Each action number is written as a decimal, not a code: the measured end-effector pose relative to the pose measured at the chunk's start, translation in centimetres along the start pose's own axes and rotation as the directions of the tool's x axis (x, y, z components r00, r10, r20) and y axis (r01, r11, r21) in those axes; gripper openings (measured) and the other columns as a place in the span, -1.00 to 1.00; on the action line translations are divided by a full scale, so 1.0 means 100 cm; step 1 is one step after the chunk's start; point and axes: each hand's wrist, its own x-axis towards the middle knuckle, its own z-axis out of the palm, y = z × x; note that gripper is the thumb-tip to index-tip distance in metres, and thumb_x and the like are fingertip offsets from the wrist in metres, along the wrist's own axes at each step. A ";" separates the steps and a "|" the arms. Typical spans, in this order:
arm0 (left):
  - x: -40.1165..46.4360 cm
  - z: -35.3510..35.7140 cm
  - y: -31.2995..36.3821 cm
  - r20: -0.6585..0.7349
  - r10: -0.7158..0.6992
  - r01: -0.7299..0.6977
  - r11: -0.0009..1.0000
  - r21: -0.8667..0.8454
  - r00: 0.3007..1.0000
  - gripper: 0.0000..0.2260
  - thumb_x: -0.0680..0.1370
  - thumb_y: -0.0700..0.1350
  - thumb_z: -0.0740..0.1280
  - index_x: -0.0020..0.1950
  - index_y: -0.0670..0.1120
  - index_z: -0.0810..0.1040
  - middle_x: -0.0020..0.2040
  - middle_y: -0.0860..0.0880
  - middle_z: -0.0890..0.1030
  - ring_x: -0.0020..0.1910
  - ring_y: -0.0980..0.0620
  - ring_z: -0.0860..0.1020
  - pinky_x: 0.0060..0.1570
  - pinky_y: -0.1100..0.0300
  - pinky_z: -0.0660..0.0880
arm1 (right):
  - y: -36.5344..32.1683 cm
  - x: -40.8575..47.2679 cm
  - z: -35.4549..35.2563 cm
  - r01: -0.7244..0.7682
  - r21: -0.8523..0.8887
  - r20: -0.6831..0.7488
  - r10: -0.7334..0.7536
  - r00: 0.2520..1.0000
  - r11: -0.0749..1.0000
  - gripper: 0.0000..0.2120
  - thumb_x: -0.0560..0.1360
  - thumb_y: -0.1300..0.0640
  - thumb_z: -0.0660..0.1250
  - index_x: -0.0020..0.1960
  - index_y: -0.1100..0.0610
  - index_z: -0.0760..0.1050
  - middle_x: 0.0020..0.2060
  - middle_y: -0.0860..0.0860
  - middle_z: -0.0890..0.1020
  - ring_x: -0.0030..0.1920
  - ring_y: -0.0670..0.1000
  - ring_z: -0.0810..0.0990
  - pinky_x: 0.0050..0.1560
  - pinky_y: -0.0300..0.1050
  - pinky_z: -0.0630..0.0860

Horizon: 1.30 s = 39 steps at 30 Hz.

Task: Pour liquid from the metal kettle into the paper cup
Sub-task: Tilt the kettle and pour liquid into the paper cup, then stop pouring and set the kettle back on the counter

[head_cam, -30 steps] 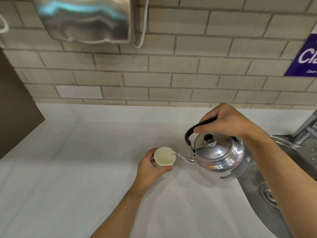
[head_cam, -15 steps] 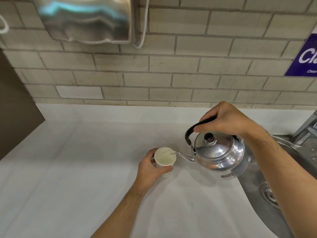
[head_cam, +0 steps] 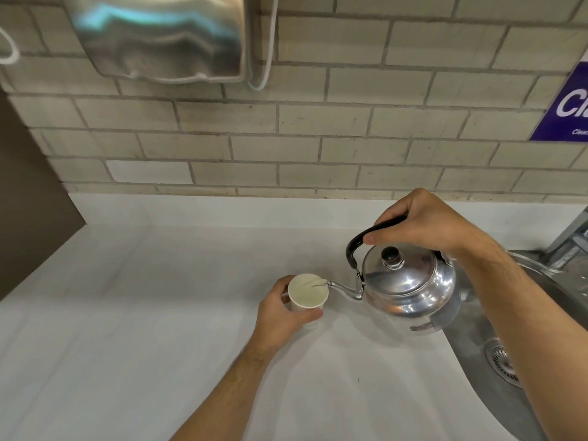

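Pouring: shiny round metal kettle (head_cam: 410, 286) tipped by right hand (head_cam: 423, 222), fingers wrapped round its black handle.
Cup: small white paper cup (head_cam: 308, 292), lower centre, pinched by left hand (head_cam: 280, 316).
Risk: overfilling; spout slipping off rim spills onto white table (head_cam: 143, 313).

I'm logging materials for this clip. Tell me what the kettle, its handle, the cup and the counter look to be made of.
Kettle: polished metal, likely steel or aluminium; mirror-like reflections.
Handle: matte black, probably plastic; no shine.
Cup: thin white paper; dull, with a rolled rim.
Counter: smooth white surface, faintly streaked; stone or laminate, cannot tell.
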 end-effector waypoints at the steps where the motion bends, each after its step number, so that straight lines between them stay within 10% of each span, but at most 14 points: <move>1: 0.000 0.000 0.000 0.005 -0.004 0.004 1.000 0.001 1.000 -0.44 0.18 -0.10 0.66 0.09 0.20 0.55 0.01 0.26 0.66 -0.02 0.37 0.58 -0.15 0.45 0.51 | 0.004 0.000 0.000 -0.001 0.021 -0.001 0.001 1.000 1.000 -0.79 0.15 -0.11 0.65 -0.25 -0.07 0.81 -0.31 -0.08 0.80 -0.25 -0.17 0.73 -0.14 -0.21 0.61; 8: 0.000 -0.002 0.002 0.010 -0.034 0.034 0.999 0.002 0.999 -0.44 0.18 -0.09 0.67 0.07 0.22 0.55 0.01 0.26 0.66 0.01 0.34 0.59 -0.07 0.35 0.49 | 0.040 -0.001 0.006 -0.026 0.214 -0.051 0.038 0.998 0.977 -0.84 0.21 0.02 0.71 -0.25 0.00 0.82 -0.34 -0.03 0.80 -0.38 -0.22 0.69 -0.34 -0.43 0.52; 14: 0.000 -0.003 0.002 0.003 -0.034 0.034 0.999 0.014 0.999 -0.46 0.20 -0.11 0.67 0.06 0.22 0.54 0.01 0.24 0.65 -0.03 0.41 0.56 -0.10 0.37 0.49 | 0.070 -0.001 0.014 -0.075 0.454 -0.203 0.186 0.961 0.888 -0.53 -0.01 -0.24 0.71 -0.22 0.01 0.82 -0.36 -0.08 0.78 -0.55 -0.25 0.54 -0.54 -0.34 0.38; 22: 0.000 -0.004 0.004 0.003 -0.050 0.050 0.999 0.002 0.999 -0.47 0.19 -0.09 0.66 0.07 0.19 0.57 0.02 0.21 0.67 0.04 0.24 0.60 0.04 0.21 0.55 | 0.088 0.013 0.045 -0.013 0.587 -0.366 0.280 0.888 0.809 -0.87 0.28 0.12 0.71 -0.33 -0.03 0.79 -0.39 -0.13 0.78 -0.39 -0.23 0.70 -0.40 -0.42 0.52; 29: -0.001 -0.006 0.011 0.018 -0.057 0.056 0.998 0.036 0.998 -0.46 0.20 -0.12 0.65 0.10 0.14 0.56 0.07 0.13 0.66 0.10 0.10 0.61 0.12 0.07 0.58 | 0.089 0.037 0.062 -0.009 0.589 -0.449 0.337 0.828 0.808 -0.87 0.30 0.10 0.71 -0.27 0.00 0.77 -0.33 -0.10 0.80 -0.13 0.03 0.76 -0.04 -0.17 0.59; 39: 0.004 -0.029 0.022 0.177 -0.175 0.121 0.952 0.281 0.969 -0.37 0.32 -0.35 0.53 0.34 -0.03 0.50 0.21 -0.05 0.58 0.06 -0.02 0.58 -0.09 0.14 0.61 | 0.091 0.040 0.060 -0.032 0.282 -0.476 0.169 0.863 0.959 -0.97 0.47 0.00 0.57 -0.12 -0.08 0.73 -0.33 -0.19 0.73 -0.17 -0.14 0.67 -0.23 -0.42 0.45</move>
